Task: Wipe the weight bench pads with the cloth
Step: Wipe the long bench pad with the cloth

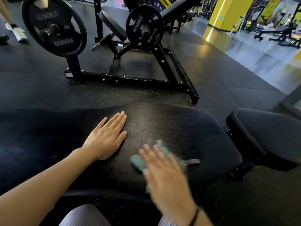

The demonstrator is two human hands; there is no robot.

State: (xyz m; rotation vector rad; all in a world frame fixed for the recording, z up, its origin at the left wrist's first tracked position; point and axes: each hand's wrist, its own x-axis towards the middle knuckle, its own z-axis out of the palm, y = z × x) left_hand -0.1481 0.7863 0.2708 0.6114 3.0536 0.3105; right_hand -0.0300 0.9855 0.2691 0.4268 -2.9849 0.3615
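Note:
The long black bench pad (171,128) runs across the middle of the view, its surface streaked and shiny. My left hand (106,137) lies flat on it with straight fingers, left of centre. My right hand (164,173) is blurred by motion and presses a teal cloth (138,162) onto the pad with straight fingers; the cloth sticks out to the left of the hand and beyond the fingertips. A second, smaller black pad (267,136) sits to the right, across a gap.
A black plate-loaded machine frame (130,79) with two Hammer Strength weight plates (53,26) stands on the rubber floor beyond the bench. Another person's feet in white shoes (17,33) are at the far left. A yellow pillar (228,12) rises at the back right.

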